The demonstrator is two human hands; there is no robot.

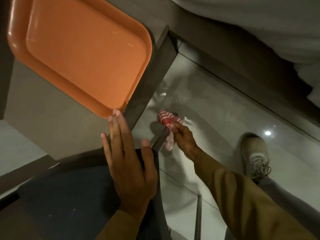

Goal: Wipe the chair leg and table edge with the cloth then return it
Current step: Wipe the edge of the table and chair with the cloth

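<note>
A red-and-white striped cloth [167,123] is bunched around the metal chair leg [160,141], low down near the floor. My right hand [183,137] grips that cloth against the leg. My left hand [128,161] lies flat with fingers apart, resting on the dark chair seat [69,196] and reaching over the table edge [138,108]. Its fingertips touch the corner of the orange tray [83,54] on the table [43,122].
A second chair leg [198,217] stands lower right. My shoe [255,153] is on the glossy tiled floor [216,115]. A dark bed frame with white bedding [259,23] runs along the upper right.
</note>
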